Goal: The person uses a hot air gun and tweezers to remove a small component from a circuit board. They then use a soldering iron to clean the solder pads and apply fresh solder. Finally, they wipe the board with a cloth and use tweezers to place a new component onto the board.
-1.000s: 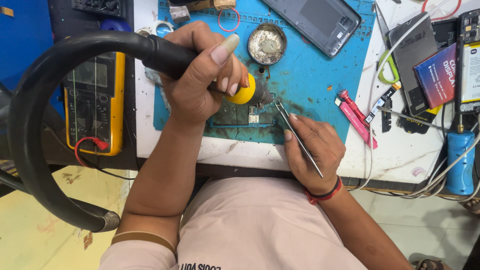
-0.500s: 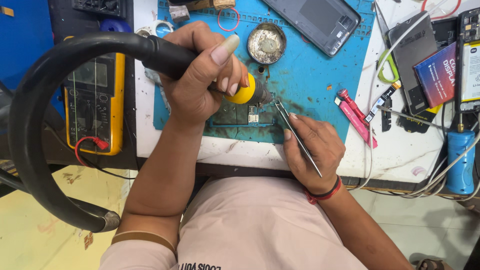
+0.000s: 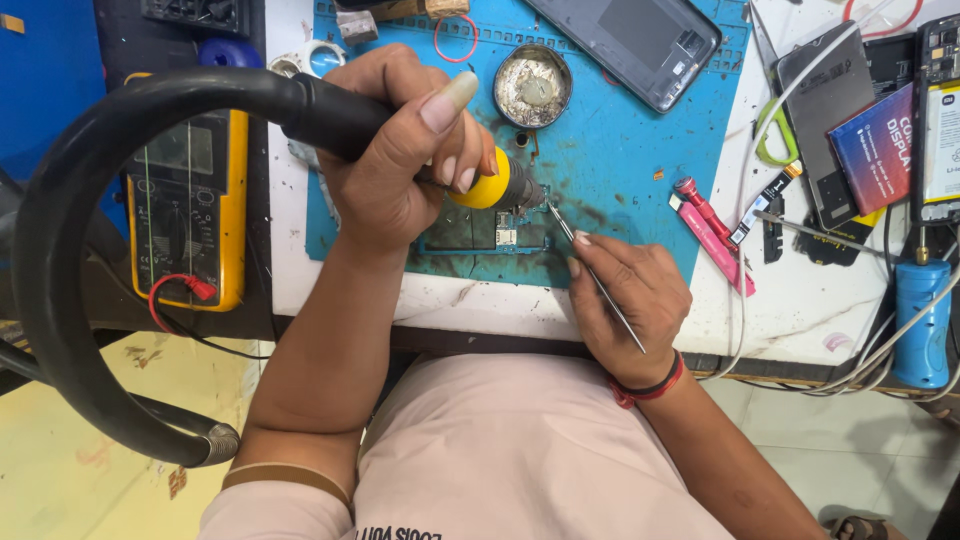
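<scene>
L hand (image 3: 400,160) is gripping the hot-air wand (image 3: 490,185), nozzle aiming at the circuit board (image 3: 480,230). R hand (image 3: 625,290) is pinching tweezers (image 3: 590,270), tips beside the nozzle. Best keeping the wand steady w/ tips light on the part.

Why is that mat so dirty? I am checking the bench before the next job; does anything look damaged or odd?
The blue mat is blotched dark around the circuit board, like scorch or residue. The white bench edge looks chipped and stained. Nothing looks spilled.
</scene>
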